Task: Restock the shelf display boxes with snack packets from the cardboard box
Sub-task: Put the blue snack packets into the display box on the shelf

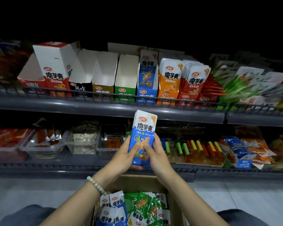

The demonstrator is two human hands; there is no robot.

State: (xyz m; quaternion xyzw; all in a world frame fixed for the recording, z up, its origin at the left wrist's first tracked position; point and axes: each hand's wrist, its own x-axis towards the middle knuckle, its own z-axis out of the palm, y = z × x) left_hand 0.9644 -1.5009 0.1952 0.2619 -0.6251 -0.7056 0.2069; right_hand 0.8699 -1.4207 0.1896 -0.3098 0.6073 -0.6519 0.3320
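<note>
I see left hand [124, 158] and right hand [157, 154] both gripping blue packet stack [145, 128], upright at centre | cardboard box [137, 181] at 6 o'clock | blue display box [146, 94] at 12 o'clock

Two hands in play, left hand [122, 158] and right hand [157, 158], with one stack of blue packets [144, 128] between them (how many in the stack is impossible to call). One cardboard box [137, 181] near, two colours inside: loose blue packets [111, 214] and loose green packets [142, 203]. Two tiers, upper shelf [88, 106] and lower shelf [55, 167]. Up there, three empty in a row: black display box [81, 88], gold display box [103, 88], green display box [125, 90]. To their right, two stocked: blue display box [145, 93], orange display box [166, 95]. One bead bracelet [96, 185].
</note>
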